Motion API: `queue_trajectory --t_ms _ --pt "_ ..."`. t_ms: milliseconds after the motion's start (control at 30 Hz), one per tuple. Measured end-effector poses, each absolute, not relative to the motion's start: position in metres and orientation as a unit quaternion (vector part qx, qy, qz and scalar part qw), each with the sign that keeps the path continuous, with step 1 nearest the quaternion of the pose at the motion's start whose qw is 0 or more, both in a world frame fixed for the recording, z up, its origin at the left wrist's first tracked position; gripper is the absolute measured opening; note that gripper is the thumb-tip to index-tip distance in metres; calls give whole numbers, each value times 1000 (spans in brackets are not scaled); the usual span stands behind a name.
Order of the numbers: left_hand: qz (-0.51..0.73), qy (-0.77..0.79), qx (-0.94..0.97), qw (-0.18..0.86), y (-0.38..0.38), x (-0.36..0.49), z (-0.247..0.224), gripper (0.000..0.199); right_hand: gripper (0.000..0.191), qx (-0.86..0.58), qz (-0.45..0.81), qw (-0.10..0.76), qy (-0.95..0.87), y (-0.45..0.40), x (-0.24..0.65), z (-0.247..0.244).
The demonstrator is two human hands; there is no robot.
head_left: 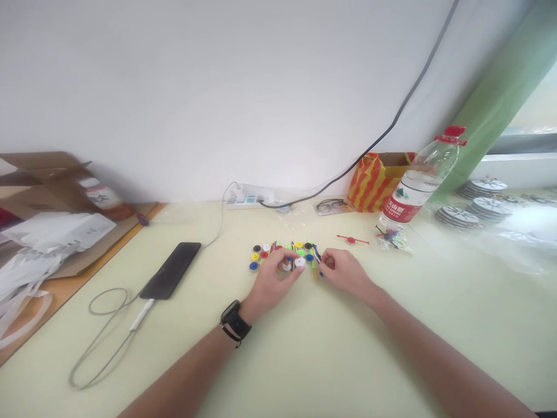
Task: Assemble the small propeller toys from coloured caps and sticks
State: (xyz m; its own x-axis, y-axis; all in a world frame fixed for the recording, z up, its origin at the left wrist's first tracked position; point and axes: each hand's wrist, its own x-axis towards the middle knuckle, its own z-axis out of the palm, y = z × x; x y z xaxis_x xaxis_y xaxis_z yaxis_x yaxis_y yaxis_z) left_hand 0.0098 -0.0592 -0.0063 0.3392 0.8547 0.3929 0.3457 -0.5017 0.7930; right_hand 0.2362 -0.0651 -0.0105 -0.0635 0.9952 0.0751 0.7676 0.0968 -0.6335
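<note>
My left hand [272, 278], with a black watch [235, 321] on its wrist, has thumb and fingers closed round a small white disc [299, 262]. Around it lie several small round pieces, among them a blue disc [253, 266], a yellow disc [255, 256] and a black disc [257, 248]. My right hand [346, 270] is curled in a pinch at a thin blue plastic piece [317, 253]. A yellow stick [315, 271] lies just left of those fingertips. My left fingers hide part of the pile.
A red arrow-shaped pointer [351, 239] lies behind my right hand. Farther right stand a water bottle [420, 180], a striped bag [369, 183] and stacked discs [459, 217]. A phone [172, 271] with a cable lies left, near a cardboard box [47, 174]. Glasses [333, 206] rest by the wall.
</note>
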Motion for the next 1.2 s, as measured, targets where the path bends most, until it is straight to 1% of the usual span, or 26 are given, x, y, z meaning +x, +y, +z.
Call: queue_trajectory --t_ms 167,267,333,400,500,567,633,733,833,900,1200 --pt "465 360 656 473 -53 12 -10 25 12 -636 251 332 -650 -55 247 -17" --pt "471 349 612 530 -52 12 -11 28 13 -609 303 380 -626 -53 250 -16" --pt "471 349 594 550 -53 12 -12 30 17 -580 371 407 -601 -55 248 -13" --pt "469 353 584 560 -53 13 -11 32 25 -544 429 429 -580 -58 244 -8" --pt "459 357 579 571 -55 14 -11 34 34 -477 473 461 -580 -64 236 -1" --pt "450 350 583 579 -56 15 -10 34 35 -427 507 461 -590 -70 230 2" --pt "443 339 593 581 -57 15 -8 34 33 -387 537 438 -608 -76 224 4" --pt "435 330 616 568 -59 15 -4 31 25 -382 505 414 -654 -84 217 3" --pt "435 338 630 547 -58 15 -4 29 18 -409 424 423 -689 -87 214 -1" --pt "440 345 633 536 -57 14 -5 29 15 -419 392 429 -697 -87 213 -2" --pt "430 336 667 507 -63 14 0 25 12 -417 337 397 -745 -87 214 -3"
